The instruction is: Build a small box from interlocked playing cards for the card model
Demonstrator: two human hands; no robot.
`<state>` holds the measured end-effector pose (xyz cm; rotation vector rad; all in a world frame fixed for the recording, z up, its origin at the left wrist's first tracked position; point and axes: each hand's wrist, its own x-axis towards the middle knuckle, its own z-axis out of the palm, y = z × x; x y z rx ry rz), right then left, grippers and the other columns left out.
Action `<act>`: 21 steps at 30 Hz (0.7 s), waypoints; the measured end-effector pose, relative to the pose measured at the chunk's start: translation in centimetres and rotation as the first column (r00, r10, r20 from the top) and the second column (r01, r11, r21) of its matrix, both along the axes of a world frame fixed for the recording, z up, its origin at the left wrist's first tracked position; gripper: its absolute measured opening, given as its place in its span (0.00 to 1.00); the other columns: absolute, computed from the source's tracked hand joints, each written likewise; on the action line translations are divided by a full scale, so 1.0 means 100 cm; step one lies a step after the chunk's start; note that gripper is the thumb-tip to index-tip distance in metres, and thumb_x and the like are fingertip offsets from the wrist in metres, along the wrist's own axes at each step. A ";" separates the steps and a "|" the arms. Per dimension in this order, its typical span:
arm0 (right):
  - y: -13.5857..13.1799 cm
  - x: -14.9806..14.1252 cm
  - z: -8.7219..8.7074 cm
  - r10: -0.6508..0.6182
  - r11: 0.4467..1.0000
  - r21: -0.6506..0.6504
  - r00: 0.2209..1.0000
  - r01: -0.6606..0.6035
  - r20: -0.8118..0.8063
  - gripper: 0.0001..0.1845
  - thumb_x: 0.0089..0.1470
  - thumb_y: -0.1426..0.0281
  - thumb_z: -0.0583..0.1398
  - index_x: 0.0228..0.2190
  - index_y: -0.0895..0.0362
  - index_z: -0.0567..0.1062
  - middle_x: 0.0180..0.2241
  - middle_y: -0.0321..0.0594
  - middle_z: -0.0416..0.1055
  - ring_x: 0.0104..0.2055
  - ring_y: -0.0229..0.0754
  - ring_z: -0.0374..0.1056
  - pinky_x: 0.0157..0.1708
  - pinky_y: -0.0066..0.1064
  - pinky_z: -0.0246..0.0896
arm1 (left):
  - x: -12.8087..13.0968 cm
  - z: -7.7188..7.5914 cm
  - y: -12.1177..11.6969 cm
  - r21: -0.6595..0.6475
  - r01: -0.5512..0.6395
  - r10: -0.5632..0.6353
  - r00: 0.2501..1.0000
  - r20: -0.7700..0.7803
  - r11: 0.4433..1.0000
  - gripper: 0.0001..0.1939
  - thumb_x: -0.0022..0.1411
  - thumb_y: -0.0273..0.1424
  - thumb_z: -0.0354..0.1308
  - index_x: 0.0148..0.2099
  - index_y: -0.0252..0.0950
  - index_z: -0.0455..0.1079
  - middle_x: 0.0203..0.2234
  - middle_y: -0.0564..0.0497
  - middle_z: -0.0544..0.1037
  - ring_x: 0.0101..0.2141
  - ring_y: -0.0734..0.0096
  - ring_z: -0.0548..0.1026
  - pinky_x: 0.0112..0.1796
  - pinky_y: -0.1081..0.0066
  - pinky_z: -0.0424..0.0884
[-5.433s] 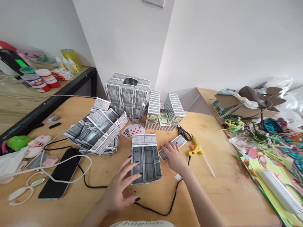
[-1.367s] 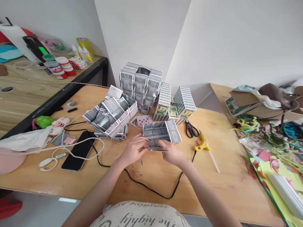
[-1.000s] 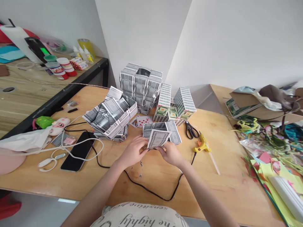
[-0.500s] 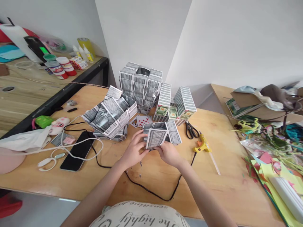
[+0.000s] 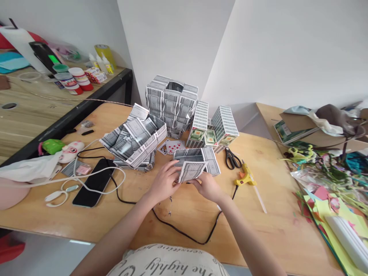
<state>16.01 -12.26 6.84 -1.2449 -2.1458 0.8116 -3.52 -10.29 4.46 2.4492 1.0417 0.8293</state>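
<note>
A playing card with a grey patterned back is held between my left hand and my right hand, its back facing up and tilted. Just beyond it lies a small open box made of playing cards, partly hidden by the held card and my left fingers. Two face-up playing cards lie behind that box. To the left, an open tray built of cards holds many loose cards. Behind stands a larger structure of folded cards.
Stacks of card packs stand at the back right. Black scissors and a yellow glue gun lie to the right, its black cable looping near my arms. A phone and white cable lie left; craft scraps cover the far right.
The held card has tipped from nearly upright to a flatter angle and dropped slightly, so more of the box's inside shows. My hands have stayed nearly in place.
</note>
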 end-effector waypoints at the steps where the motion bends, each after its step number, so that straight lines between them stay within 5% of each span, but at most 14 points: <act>1: 0.000 0.000 0.000 0.004 1.000 0.013 1.000 -0.005 0.018 0.07 0.55 0.72 0.53 0.33 0.55 0.71 0.33 0.42 0.71 0.36 0.43 0.67 0.36 0.33 0.62 | 0.000 0.000 0.000 -0.003 0.000 0.000 1.000 0.001 1.000 0.11 0.53 0.24 0.56 0.41 0.39 0.70 0.43 0.49 0.72 0.55 0.58 0.58 0.54 0.54 0.60; 21: 0.002 -0.001 -0.016 -0.087 0.979 0.194 0.988 0.061 0.131 0.06 0.55 0.72 0.53 0.29 0.58 0.70 0.28 0.42 0.70 0.30 0.41 0.66 0.29 0.28 0.59 | 0.004 0.001 0.003 -0.019 0.025 -0.025 1.000 -0.016 1.000 0.15 0.54 0.26 0.56 0.45 0.38 0.68 0.45 0.48 0.71 0.54 0.59 0.57 0.52 0.57 0.60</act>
